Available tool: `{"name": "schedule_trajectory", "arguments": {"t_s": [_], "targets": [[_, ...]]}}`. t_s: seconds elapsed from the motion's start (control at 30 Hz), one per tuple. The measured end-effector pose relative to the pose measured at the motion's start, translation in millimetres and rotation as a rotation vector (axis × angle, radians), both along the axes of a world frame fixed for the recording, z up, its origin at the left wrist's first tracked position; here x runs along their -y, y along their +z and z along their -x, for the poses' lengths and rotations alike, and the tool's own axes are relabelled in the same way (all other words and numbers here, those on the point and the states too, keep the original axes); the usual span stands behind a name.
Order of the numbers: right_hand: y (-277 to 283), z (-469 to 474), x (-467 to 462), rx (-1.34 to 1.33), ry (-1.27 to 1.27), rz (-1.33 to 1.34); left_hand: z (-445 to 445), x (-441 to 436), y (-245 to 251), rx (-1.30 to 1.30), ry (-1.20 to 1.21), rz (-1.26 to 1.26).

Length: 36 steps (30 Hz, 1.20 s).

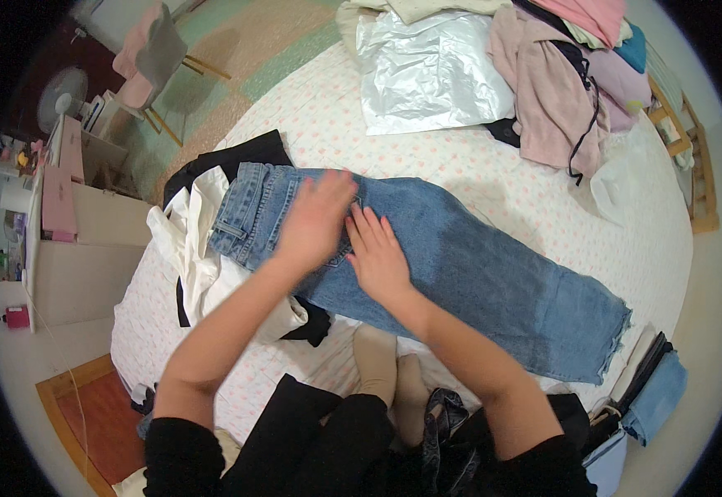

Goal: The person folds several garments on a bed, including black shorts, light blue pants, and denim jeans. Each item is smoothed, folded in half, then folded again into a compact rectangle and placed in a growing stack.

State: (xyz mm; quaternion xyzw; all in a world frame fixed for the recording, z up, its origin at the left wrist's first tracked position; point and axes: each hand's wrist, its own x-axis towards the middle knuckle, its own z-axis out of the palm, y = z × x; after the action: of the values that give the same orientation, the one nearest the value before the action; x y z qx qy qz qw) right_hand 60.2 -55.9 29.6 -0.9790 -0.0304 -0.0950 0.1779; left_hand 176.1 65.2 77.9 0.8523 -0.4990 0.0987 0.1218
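Note:
A pair of blue jeans [491, 267] lies lengthwise across the bed, both legs stacked on each other, waistband to the left and frayed hems to the right. My left hand [316, 220], blurred, is over the back pocket area, palm down, with nothing seen in its grasp. Just right of it, my right hand [381, 251] rests flat on the denim, fingers extended. Under the waistband end are a white garment [196, 239] and a black garment [230, 158], both partly covered by the jeans.
A silvery plastic bag [432, 74] and heaped clothes [553, 93] sit at the bed's far side. Folded garments [656, 391] stand at the lower right. A patterned sheet covers the bed [311, 136]. Beyond its left edge are a desk [100, 248] and a chair [150, 56].

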Motion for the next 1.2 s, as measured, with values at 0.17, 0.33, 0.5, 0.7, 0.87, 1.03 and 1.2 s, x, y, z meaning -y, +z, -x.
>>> {"name": "schedule_trajectory", "arguments": {"t_s": [0.17, 0.33, 0.5, 0.7, 0.87, 1.03, 1.2], "targets": [[-23, 37, 14, -0.018, -0.188, -0.084, 20, -5, -51, -0.094, 0.107, -0.184], [-22, 128, 97, -0.143, -0.352, 0.061, 15, -18, -69, -0.056, 0.153, -0.263], [-9, 238, 184, -0.192, -0.798, 0.167, 15, -18, -70, 0.009, 0.161, -0.281], [0, 237, 176, 0.015, -0.803, 0.144, 42, 14, -60, -0.069, 0.279, -0.287], [-7, 156, 95, 0.036, -0.468, -0.104, 122, 72, -52, -0.151, -0.154, -0.233], [-18, 175, 121, -0.044, -0.281, -0.086, 156, 98, -60, -0.277, -0.239, -0.282], [-20, 262, 214, -0.045, -0.454, 0.007, 155, 100, -71, -0.174, -0.138, -0.297]]}}
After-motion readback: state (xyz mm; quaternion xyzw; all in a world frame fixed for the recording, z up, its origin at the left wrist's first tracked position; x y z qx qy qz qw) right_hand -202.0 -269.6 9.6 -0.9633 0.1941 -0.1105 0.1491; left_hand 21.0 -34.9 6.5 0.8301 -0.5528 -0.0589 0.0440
